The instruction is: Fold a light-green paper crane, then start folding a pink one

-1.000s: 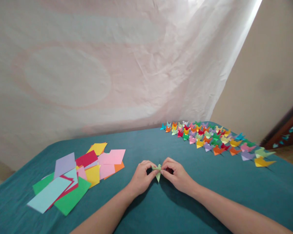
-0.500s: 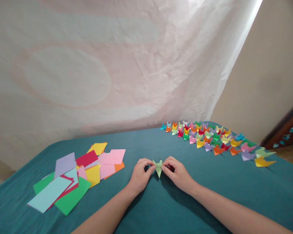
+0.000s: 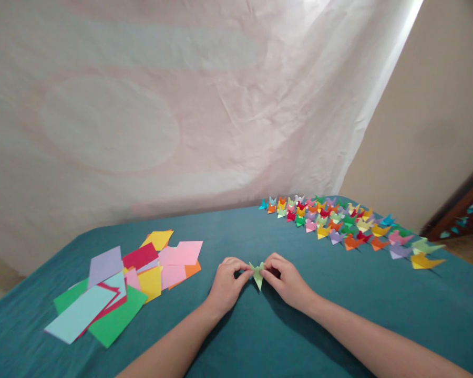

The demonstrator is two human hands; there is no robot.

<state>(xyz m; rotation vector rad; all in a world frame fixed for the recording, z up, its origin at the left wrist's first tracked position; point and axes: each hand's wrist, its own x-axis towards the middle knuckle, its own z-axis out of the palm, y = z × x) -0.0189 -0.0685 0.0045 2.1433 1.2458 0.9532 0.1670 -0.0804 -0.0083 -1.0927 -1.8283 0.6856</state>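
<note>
- Location: the light-green origami bird (image 3: 258, 278) sits left of and nearer the wearer than the flock of origami birds (image 3: 348, 220), well apart from it. Contact between its lower point and the surface (image 3: 228, 226) cannot be determined.
- Fingers: the left hand (image 3: 229, 283) and right hand (image 3: 284, 276) each pinch one side of the bird.
- Tear hazard: unequal or excessive outward pull could split the paper at a fold.
- Crush hazard: excessive pinch pressure could flatten the slim upper tips.
- Drop hazard: the grip area is small; release by one hand alone could tilt the bird.
- Collision hazard: a wide right-hand sweep could topple the flock's nearest birds.
</note>
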